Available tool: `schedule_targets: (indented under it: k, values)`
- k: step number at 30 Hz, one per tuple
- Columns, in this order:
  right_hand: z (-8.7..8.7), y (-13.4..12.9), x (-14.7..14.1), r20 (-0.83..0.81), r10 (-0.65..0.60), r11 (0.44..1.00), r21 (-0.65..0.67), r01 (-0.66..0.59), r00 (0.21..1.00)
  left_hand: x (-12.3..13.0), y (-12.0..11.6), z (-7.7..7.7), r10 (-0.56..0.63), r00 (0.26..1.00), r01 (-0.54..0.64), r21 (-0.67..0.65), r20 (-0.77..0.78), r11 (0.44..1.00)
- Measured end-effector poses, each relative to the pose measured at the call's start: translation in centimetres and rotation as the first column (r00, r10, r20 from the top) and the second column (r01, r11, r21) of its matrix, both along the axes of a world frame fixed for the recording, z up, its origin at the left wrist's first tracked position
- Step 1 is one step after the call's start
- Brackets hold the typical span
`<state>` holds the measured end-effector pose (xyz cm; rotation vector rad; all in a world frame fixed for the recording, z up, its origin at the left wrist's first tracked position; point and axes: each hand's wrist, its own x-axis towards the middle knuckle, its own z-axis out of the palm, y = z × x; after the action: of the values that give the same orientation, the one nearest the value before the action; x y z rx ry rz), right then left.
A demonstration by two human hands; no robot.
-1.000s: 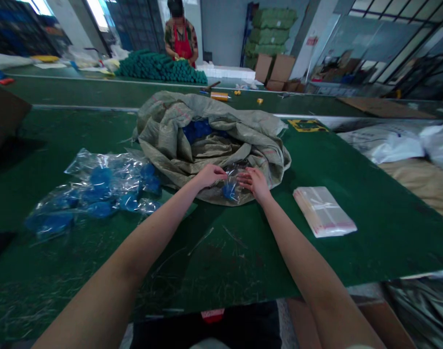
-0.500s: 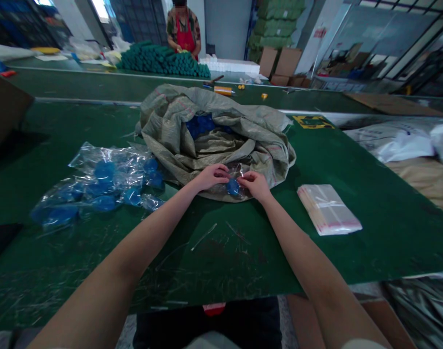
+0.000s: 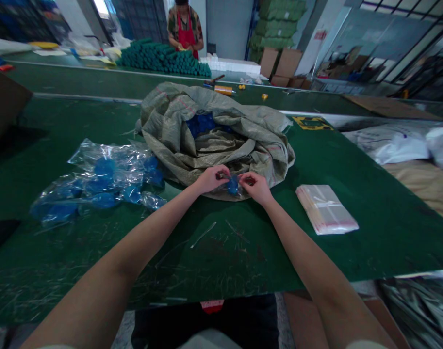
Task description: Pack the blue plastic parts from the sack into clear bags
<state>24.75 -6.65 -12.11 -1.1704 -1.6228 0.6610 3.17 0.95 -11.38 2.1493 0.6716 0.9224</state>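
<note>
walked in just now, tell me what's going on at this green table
Two bare hands, the left and the right, hold a small clear bag with a blue item in it, at the near edge of a crumpled sack. Bagged blue pieces lie to the left, a stack of clear bags to the right.

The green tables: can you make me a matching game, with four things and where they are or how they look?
Things
1. Grey-green sack
2. Orange roll
3. Stack of clear bags
4. Small bagged blue piece

Places and looks
A. Between the left hand and the right hand
B. On the far table
C. Open, with blue things inside
D. On the near table, to the right of both hands

Right pairs: 1-C, 2-B, 3-D, 4-A
</note>
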Motion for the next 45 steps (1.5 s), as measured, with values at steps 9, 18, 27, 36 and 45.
schedule_targets:
  k: [9, 18, 27, 36, 45]
  values:
    - [0.3, -1.0, 0.3, 0.377, -0.087, 0.936, 0.347, -0.054, 0.922, -0.8, -0.3, -0.4, 0.025, 0.994, -0.001, 0.229, -0.102, 0.974]
    - [0.1, -1.7, 0.6, 0.498, -0.076, 0.963, 0.262, -0.066, 0.864, -2.1, -1.0, -1.0, 0.073, 0.965, 0.031, 0.389, -0.25, 0.921]
    - [0.0, -2.3, 1.7, 0.495, 0.019, 0.98, 0.163, -0.115, 0.869, -2.3, -1.2, -0.9, 0.07, 0.958, 0.031, 0.344, -0.277, 0.938]
    - [0.1, -2.6, 2.2, 0.582, 0.008, 0.972, 0.188, -0.144, 0.813, -3.0, -1.4, -1.1, 0.08, 0.925, 0.092, 0.421, -0.373, 0.903]
    - [-0.3, -2.4, 2.3, 0.605, 0.015, 0.972, 0.178, -0.153, 0.796, -2.6, -1.7, -1.0, 0.018, 0.93, 0.155, 0.437, -0.366, 0.886]
